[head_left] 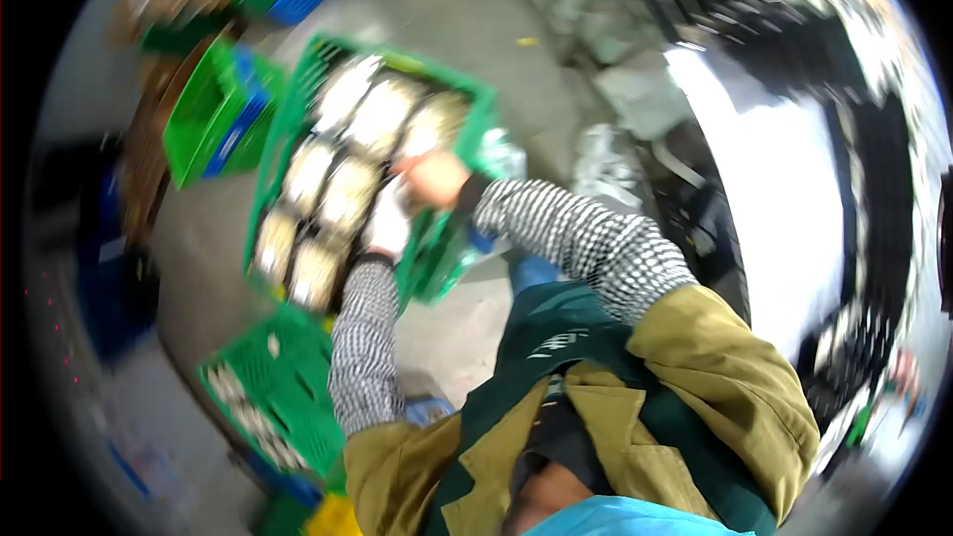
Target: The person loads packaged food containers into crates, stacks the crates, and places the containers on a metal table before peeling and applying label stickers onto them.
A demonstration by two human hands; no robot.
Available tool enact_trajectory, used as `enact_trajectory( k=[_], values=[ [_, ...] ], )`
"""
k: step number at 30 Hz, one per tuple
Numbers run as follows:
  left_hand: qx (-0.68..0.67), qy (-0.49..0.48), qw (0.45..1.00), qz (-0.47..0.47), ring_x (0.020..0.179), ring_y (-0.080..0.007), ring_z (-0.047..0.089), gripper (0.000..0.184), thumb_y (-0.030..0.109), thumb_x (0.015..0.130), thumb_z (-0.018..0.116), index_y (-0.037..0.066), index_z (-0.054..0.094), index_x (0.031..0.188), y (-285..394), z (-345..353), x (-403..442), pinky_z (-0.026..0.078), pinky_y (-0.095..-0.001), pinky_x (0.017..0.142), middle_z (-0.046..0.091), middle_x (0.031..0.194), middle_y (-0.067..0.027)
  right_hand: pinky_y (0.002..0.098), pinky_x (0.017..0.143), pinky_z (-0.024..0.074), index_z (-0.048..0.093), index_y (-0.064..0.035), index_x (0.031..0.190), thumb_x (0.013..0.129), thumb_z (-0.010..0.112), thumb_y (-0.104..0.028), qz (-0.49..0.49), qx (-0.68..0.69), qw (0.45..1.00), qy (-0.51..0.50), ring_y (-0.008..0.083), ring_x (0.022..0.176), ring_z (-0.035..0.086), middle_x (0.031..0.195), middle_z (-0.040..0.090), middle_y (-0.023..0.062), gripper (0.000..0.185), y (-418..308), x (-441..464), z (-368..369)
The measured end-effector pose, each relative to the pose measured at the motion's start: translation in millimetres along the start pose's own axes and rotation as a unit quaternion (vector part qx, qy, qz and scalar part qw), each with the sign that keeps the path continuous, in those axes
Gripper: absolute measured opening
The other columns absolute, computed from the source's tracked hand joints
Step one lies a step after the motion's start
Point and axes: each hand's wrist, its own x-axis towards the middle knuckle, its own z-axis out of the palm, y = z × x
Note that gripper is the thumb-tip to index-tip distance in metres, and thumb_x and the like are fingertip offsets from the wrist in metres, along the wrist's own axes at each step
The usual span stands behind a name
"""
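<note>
left of centre, left hand [389, 225] and right hand [437, 180] meet at packs [383, 117] in a crate [481, 111]; grip cannot be told; gentle, level handling seems best.

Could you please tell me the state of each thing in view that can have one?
Large green plastic crate: open-topped, loaded with packs.
Pale, glossy, oblong packs: lying in rows.
Bright-green plastic bin with blue band: open-topped.
Lower green plastic crate: pale pieces showing at one side.
White-gloved left hand: at the packs, grip blurred.
Bare right hand: beside it, grip blurred.
</note>
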Motion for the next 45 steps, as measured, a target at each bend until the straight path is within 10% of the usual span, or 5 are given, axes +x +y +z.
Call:
enact_trajectory(
  k=[5, 12, 16, 23, 45],
  values=[
    [0.643, 0.118, 0.706, 0.272, 0.082, -0.0311, 0.059, 0.022, 0.013, 0.086, 0.046, 0.001, 0.06, 0.098, 19, 9, 15, 0.048, -0.0369, 0.074, 0.062, 0.088, -0.0134, 0.0377, 0.068, 0.0506, 0.057, -0.0102, 0.106, 0.081, 0.057, -0.014, 0.009, 0.05, 0.984, 0.17, 0.0284, 0.082, 0.06, 0.089, 0.057, 0.0107, 0.025, 38, -181, -89],
    [0.401, 0.042, 0.847, 0.347, 0.103, -0.0254, 0.055, 0.03, 0.004, 0.089, 0.047, -0.001, 0.054, 0.118, 121, 324, 24, 0.043, -0.0331, 0.092, 0.057, 0.114, -0.0145, 0.0355, 0.109, 0.0237, 0.035, 0.0053, 0.133, 0.094, 0.041, -0.023, 0.348, 0.256, 0.667, 0.607, 0.0265, 0.132, 0.031, 0.14, 0.036, 0.02, 0.049, 226, -642, -97],
    [0.357, -0.167, 0.862, 0.318, 0.101, -0.0204, 0.056, 0.034, 0.006, 0.09, 0.05, 0.002, 0.052, 0.123, 110, 543, 25, 0.043, -0.0293, 0.09, 0.057, 0.114, -0.0117, 0.0428, 0.083, 0.0452, 0.056, -0.0036, 0.11, 0.083, 0.049, -0.017, 0.582, -0.396, 0.468, 0.535, 0.0354, 0.095, 0.056, 0.11, 0.058, 0.0189, 0.031, 203, -907, -141],
    [0.098, -0.331, 0.938, 0.0, 0.098, -0.021, 0.055, 0.04, 0.011, 0.092, 0.051, 0.002, 0.041, 0.129, 53, 902, 119, 0.048, -0.0321, 0.082, 0.055, 0.111, -0.0106, 0.0406, 0.102, 0.0319, 0.039, -0.0067, 0.134, 0.092, 0.045, -0.031, 0.764, -0.355, 0.376, 0.386, 0.0288, 0.128, 0.036, 0.139, 0.038, 0.0156, 0.049, 230, -1163, -173],
    [-0.035, -0.212, 0.975, -0.051, 0.08, -0.0261, 0.064, 0.022, 0.007, 0.085, 0.054, -0.009, 0.058, 0.099, -16, 1017, 57, 0.055, -0.0361, 0.071, 0.062, 0.097, -0.0152, 0.0438, 0.11, 0.0161, 0.034, -0.007, 0.138, 0.093, 0.043, -0.029, 0.75, -0.216, 0.441, 0.443, 0.0265, 0.136, 0.024, 0.145, 0.031, 0.0101, 0.051, 223, -1027, -176]
  ],
)
